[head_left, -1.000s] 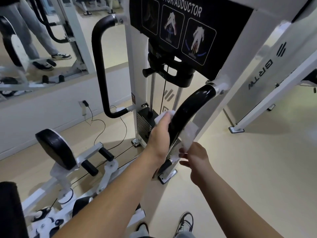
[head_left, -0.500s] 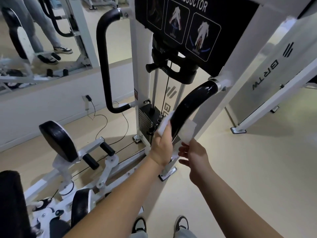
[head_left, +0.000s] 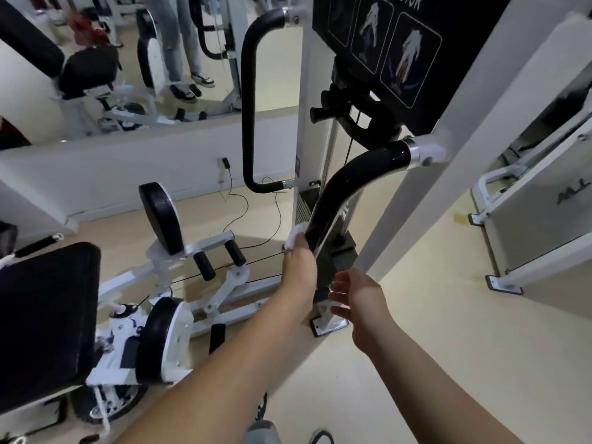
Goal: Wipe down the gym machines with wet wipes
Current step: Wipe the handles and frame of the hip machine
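Left hand (head_left: 299, 267) grip presses wet wipe (head_left: 294, 237) on black handle (head_left: 346, 190); right hand (head_left: 362, 296) apparently open, empty.

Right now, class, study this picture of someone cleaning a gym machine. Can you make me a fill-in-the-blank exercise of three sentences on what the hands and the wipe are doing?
1. The left hand presses a white wet wipe against the black ____ of the machine.
2. The right hand is open and holds ____.
3. The wall mirror reflects the legs and ____ of a person.

Missing words: handle; nothing; shoes
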Motion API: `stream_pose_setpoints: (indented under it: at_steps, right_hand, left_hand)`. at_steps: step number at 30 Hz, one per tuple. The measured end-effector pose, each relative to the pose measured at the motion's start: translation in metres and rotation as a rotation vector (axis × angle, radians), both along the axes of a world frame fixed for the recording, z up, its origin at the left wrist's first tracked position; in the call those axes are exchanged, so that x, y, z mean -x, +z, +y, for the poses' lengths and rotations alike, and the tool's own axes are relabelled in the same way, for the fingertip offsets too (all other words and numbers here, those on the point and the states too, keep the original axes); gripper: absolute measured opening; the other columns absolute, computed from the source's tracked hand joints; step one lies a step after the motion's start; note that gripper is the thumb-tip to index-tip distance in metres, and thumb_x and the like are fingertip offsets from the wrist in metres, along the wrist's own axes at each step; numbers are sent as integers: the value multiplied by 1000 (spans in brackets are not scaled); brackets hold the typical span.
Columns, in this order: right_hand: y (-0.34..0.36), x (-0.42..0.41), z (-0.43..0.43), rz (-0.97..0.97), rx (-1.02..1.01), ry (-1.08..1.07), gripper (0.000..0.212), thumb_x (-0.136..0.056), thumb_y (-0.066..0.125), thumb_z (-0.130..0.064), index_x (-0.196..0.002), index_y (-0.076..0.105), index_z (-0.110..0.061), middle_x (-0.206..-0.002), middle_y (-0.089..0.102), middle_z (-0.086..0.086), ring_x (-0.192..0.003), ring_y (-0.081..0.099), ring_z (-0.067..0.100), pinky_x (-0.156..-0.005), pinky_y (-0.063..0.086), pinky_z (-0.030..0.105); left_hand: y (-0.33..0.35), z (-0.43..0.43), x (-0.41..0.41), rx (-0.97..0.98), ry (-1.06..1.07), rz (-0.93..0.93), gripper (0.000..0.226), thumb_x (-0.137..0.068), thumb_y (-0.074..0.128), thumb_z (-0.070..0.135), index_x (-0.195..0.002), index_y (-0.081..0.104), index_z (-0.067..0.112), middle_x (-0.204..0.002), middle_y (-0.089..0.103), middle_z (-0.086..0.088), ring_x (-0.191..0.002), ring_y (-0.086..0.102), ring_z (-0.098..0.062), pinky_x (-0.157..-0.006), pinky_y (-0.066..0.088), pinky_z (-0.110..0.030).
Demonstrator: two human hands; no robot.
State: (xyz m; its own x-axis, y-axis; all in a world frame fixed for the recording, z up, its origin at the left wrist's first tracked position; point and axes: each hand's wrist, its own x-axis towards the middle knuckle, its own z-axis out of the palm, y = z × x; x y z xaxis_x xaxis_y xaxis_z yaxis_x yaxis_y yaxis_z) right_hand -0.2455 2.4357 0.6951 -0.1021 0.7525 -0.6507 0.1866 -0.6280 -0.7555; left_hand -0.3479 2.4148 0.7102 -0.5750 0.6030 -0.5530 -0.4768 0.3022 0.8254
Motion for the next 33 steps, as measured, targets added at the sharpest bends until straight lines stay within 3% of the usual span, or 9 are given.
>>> stream_pose_setpoints:
  at_steps: [6,10,12,15,17,22,27,30,33]
  right_hand:
    - [4,-24,16,35,-68,96,27,-101,43,-18,-93,67,-7,-81,66,10,-78,61,26,-75,48,40]
    - [8,-35,24,70,-125,198,26,-103,43,-18,-97,66,-9,-83,67,8,-80,61,24,-74,49,38]
    - [8,-41,23,75,-135,260,24,-103,46,-20,-99,68,-10,-91,70,10,-84,64,25,-78,52,39]
    - [-1,-49,19,61,-120,364,17,-103,56,-24,-111,68,-15,-110,73,9,-102,69,26,-95,54,41]
    - [-7,-52,16,60,-124,434,19,-100,64,-33,-115,68,-22,-114,72,1,-111,67,21,-99,53,38]
    - [-9,-55,17,280,111,474,57,-91,71,-55,-129,70,-12,-125,74,12,-120,68,31,-104,52,46]
    - [-2,-61,5,404,369,556,64,-97,52,-59,-133,68,-9,-125,72,16,-102,74,30,-70,60,34]
    - [-3,-43,1,274,328,411,48,-105,52,-46,-128,68,-6,-106,77,12,-82,76,26,-54,56,28]
    - [-13,-39,17,172,224,143,28,-107,51,-22,-124,62,-3,-115,73,15,-93,71,32,-75,58,44]
  left_hand:
    - [23,23,-13,-384,49,299,51,-103,29,55,-124,63,24,-123,68,-10,-125,58,-28,-108,45,-42]
    - [-33,10,-13,65,128,125,58,-105,36,60,-104,63,9,-84,63,-13,-91,62,-32,-75,46,-34]
    - [-37,-4,-17,276,129,8,58,-103,39,63,-107,58,8,-88,57,-8,-88,54,-26,-76,39,-34]
    - [-31,-33,-41,221,184,-32,39,-105,39,53,-96,56,19,-104,56,-5,-92,53,-21,-78,43,-34]
    - [-24,-54,-62,19,137,-193,40,-107,36,50,-119,61,21,-126,63,-3,-115,58,-21,-96,46,-37]
    - [-3,-71,-57,-120,-27,-464,48,-105,44,47,-126,72,14,-119,76,-12,-112,71,-31,-105,46,-45]
    - [-10,-87,-36,-75,-104,-534,50,-97,60,43,-131,70,7,-129,70,-20,-122,66,-38,-109,46,-52]
    - [-12,-84,-28,27,-32,-441,36,-97,64,35,-118,74,8,-112,77,-17,-100,75,-33,-92,56,-46]
    - [-24,-80,-8,118,119,-205,26,-99,65,27,-110,71,5,-103,78,-14,-90,76,-27,-74,61,-41]
